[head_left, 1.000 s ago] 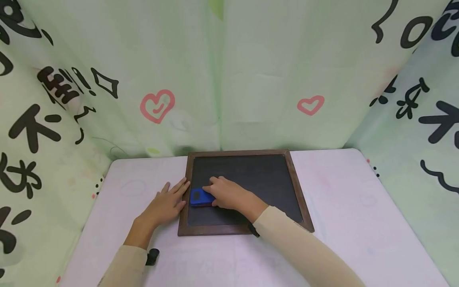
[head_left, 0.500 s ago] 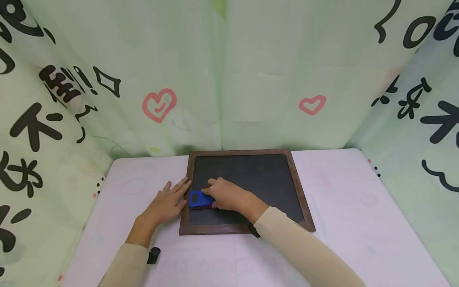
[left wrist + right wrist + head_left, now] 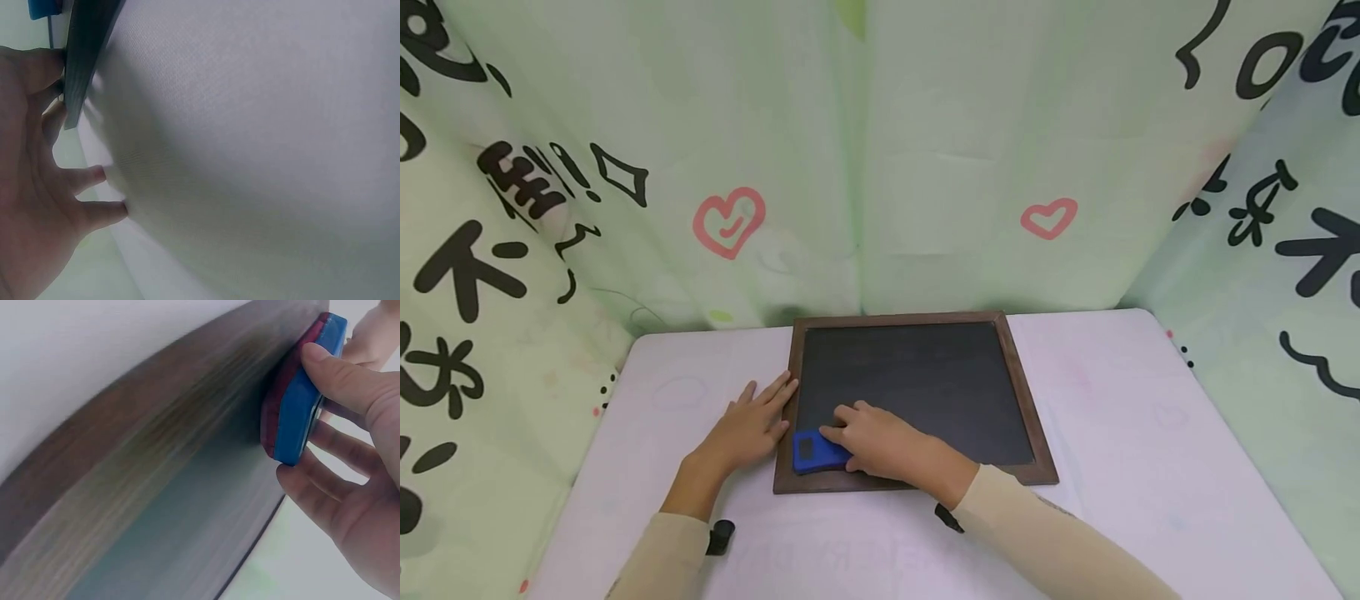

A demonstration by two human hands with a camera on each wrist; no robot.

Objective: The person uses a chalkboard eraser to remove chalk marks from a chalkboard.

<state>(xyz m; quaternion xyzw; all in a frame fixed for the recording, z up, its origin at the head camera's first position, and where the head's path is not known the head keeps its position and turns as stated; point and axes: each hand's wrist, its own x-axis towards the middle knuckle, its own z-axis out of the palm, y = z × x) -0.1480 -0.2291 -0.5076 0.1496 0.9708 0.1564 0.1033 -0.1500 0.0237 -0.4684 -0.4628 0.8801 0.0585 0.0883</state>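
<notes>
A blackboard [image 3: 917,383] in a brown wooden frame lies flat on the table. My right hand [image 3: 887,442] grips a blue chalkboard eraser [image 3: 816,452] at the board's lower left corner. In the right wrist view the thumb and fingers pinch the eraser [image 3: 300,412] along its sides, its dark red felt face against the board. My left hand [image 3: 748,425] rests beside the board with straight, spread fingers, touching the left edge of the frame. The left wrist view shows its thumb and some fingers against the frame [image 3: 90,53], others on the white tabletop.
The white table [image 3: 1120,433] extends on both sides of the board and in front of it. A pale green curtain [image 3: 925,167] with black characters and red hearts hangs behind the table and along both sides.
My right hand has moved the eraser down the board's left side, toward the near edge, to the lower left corner. The left hand and the board have stayed in place.
</notes>
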